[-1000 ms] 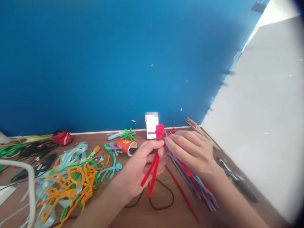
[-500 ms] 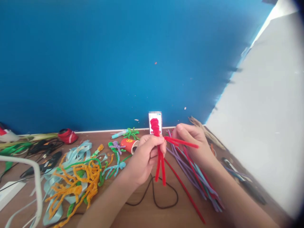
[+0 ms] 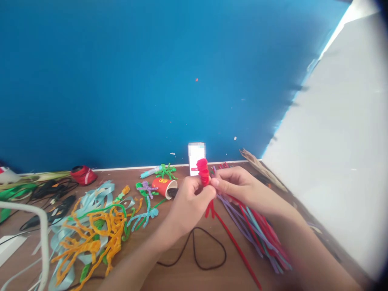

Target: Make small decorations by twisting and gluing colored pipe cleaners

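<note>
A red pipe-cleaner figure with a coiled, ridged top stands upright between my hands. My left hand is closed round its lower part, and red pipe-cleaner ends hang below the fingers. Thumb and fingers of my right hand pinch at the figure's right side, where the exact strand is hidden. A long red pipe cleaner lies on the brown table below. Under my right forearm is a bundle of purple, red and light blue pipe cleaners. Behind the figure, a phone with a lit screen leans on the wall.
Orange pipe-cleaner pieces lie tangled with light blue ribbon on the left. Near the middle are a tipped red paper cup and small pipe-cleaner figures. A black cord loops in front; a blue wall rises behind.
My right hand has moved left and down to the figure, and its fingers now meet it. My left hand has turned and shifted slightly, bringing the figure a little right and lower.
</note>
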{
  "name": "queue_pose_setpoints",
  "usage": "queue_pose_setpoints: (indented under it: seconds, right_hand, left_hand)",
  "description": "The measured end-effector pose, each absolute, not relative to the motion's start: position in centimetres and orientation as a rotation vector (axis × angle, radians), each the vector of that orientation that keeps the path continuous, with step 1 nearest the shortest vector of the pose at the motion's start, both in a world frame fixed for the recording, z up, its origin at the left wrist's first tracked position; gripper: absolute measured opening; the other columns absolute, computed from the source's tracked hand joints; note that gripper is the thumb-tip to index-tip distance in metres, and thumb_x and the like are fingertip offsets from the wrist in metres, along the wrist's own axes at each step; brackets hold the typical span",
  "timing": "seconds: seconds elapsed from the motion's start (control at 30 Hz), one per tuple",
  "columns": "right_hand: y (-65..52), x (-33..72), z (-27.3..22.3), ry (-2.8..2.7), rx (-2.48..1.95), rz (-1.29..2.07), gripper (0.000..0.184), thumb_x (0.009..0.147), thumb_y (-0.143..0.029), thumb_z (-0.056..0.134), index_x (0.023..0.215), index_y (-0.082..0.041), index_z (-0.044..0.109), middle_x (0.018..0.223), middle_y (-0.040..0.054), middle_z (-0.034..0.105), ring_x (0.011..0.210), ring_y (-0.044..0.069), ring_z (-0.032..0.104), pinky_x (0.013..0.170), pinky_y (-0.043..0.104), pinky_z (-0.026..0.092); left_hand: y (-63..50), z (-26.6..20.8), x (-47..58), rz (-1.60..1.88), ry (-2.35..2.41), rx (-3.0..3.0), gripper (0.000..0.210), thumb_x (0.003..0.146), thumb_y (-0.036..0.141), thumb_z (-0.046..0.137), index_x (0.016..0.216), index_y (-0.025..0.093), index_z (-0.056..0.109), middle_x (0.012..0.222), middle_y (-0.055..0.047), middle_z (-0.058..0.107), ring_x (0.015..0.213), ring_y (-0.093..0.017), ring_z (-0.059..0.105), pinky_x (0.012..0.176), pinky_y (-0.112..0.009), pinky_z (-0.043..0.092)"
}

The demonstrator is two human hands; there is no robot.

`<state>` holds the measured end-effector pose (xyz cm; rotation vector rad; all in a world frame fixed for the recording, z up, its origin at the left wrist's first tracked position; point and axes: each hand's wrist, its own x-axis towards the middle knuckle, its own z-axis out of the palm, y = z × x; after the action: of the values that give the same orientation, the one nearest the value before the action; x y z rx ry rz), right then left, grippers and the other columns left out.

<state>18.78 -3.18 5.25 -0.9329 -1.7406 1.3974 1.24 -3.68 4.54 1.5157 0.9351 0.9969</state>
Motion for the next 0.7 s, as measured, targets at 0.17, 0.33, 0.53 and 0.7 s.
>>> queue_pose_setpoints:
  seconds: [0.17, 0.33, 0.53, 0.7]
  right_hand:
    - [-3.2, 19.2, 5.8, -1.587, -0.928, 1.463, 0.031, 0.084, -0.045, 0.073, 0.082, -0.017, 0.06, 0.07, -0.0038, 0.05, 0.059, 0.007, 0.041, 0.051, 0.02, 0.035]
    - [-3.4, 19.9, 6.2, -1.589, -0.898, 1.386, 0.027, 0.086, -0.042, 0.072, 0.083, -0.017, 0.062, 0.072, -0.0009, 0.059, 0.065, 0.01, 0.052, 0.06, 0.023, 0.044]
    - [-4.6, 20.5, 7.0, -1.736, -1.049, 1.199, 0.025, 0.093, -0.04, 0.063, 0.081, -0.018, 0.062, 0.073, 0.0007, 0.063, 0.067, 0.012, 0.055, 0.061, 0.024, 0.044]
    - [-5.9, 20.5, 7.8, -1.841, -1.12, 0.994, 0.02, 0.096, -0.036, 0.057, 0.088, -0.02, 0.068, 0.084, 0.0033, 0.07, 0.077, 0.017, 0.063, 0.066, 0.028, 0.049]
  left_hand:
    - [-3.2, 4.3, 0.8, 0.991, 0.965, 1.551, 0.022, 0.093, 0.038, 0.053, 0.084, 0.018, 0.058, 0.057, 0.007, 0.037, 0.052, -0.008, 0.031, 0.049, -0.023, 0.024]
    - [-3.5, 4.3, 1.4, 1.015, 0.985, 1.807, 0.018, 0.098, 0.03, 0.047, 0.092, 0.018, 0.061, 0.07, 0.002, 0.06, 0.061, -0.011, 0.049, 0.061, -0.025, 0.041]
    - [-4.2, 3.8, 2.6, 1.093, 1.1, 2.252, 0.026, 0.099, 0.028, 0.049, 0.079, 0.019, 0.063, 0.096, -0.005, 0.064, 0.098, -0.019, 0.056, 0.086, -0.035, 0.048]
    - [-5.0, 3.8, 2.4, 1.34, 1.223, 2.544, 0.016, 0.093, 0.025, 0.057, 0.082, 0.019, 0.067, 0.135, -0.011, 0.051, 0.132, -0.03, 0.04, 0.104, -0.049, 0.042]
